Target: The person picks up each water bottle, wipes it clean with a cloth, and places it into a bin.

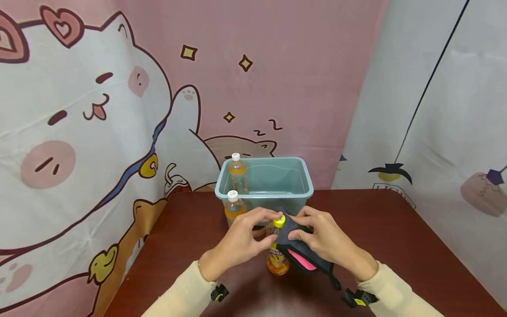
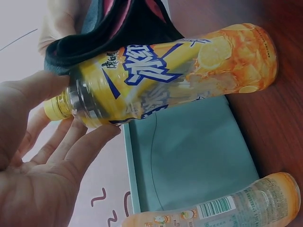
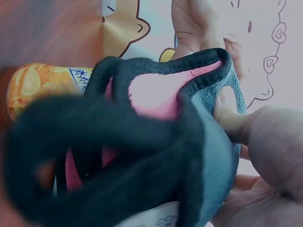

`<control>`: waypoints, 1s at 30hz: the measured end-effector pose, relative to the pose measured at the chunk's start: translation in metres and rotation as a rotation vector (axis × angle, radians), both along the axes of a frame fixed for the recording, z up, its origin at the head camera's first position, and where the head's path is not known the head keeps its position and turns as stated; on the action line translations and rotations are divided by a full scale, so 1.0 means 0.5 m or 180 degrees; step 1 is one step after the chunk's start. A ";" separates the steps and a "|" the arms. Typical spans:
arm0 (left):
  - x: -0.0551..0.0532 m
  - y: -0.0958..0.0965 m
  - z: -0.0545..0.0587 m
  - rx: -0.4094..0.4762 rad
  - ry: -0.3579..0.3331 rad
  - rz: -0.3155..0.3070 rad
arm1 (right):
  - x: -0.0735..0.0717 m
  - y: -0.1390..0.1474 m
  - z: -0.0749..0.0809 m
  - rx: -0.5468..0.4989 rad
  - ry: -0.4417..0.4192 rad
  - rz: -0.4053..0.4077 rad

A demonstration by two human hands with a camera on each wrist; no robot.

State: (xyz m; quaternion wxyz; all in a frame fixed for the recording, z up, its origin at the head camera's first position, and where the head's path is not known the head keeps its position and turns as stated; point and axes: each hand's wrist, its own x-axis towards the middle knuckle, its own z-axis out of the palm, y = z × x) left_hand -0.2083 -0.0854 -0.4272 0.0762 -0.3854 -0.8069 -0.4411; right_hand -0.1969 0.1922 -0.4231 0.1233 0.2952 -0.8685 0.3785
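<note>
Where hands [image 1: 242, 241] [image 1: 328, 237] half-curl, they grip bottle [image 2: 161, 75], pouch [image 1: 286, 237].

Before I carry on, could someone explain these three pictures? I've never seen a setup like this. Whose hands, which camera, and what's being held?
There is no machine here, just a person's two bare hands. The wide picture comes from a camera on the head, looking forward and down; the two close ones come from cameras on the left and right wrists. The left hand holds a yellow-capped bottle near its neck. The right hand grips a dark cloth with a pink lining beside it. Beyond them, on the table, sits a tub. Two bottles have white caps: the rear bottle is inside the tub; the front bottle is before it, its lower part hidden.
</note>
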 end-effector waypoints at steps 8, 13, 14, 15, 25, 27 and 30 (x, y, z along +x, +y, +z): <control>-0.002 -0.003 -0.002 0.0006 -0.0041 0.0006 | -0.003 0.012 -0.023 0.0127 0.0050 0.0043; -0.002 -0.002 -0.002 0.0051 -0.0088 -0.0001 | -0.018 0.023 -0.064 0.0198 -0.0032 0.0190; -0.002 -0.001 -0.003 0.0075 -0.0115 -0.0005 | -0.022 0.025 -0.074 0.0218 -0.0064 0.0215; -0.002 0.000 -0.003 0.0097 -0.0137 -0.0003 | -0.025 0.026 -0.086 0.0236 -0.0087 0.0235; 0.001 0.002 -0.020 0.0186 -0.0206 0.0046 | -0.050 0.018 -0.181 0.0696 -0.0171 0.0483; 0.001 0.003 -0.019 0.0178 -0.0192 0.0056 | -0.054 0.016 -0.190 0.0794 -0.0288 0.0522; -0.001 0.004 -0.017 0.0125 -0.0167 0.0099 | -0.058 0.014 -0.196 0.0877 -0.0408 0.0563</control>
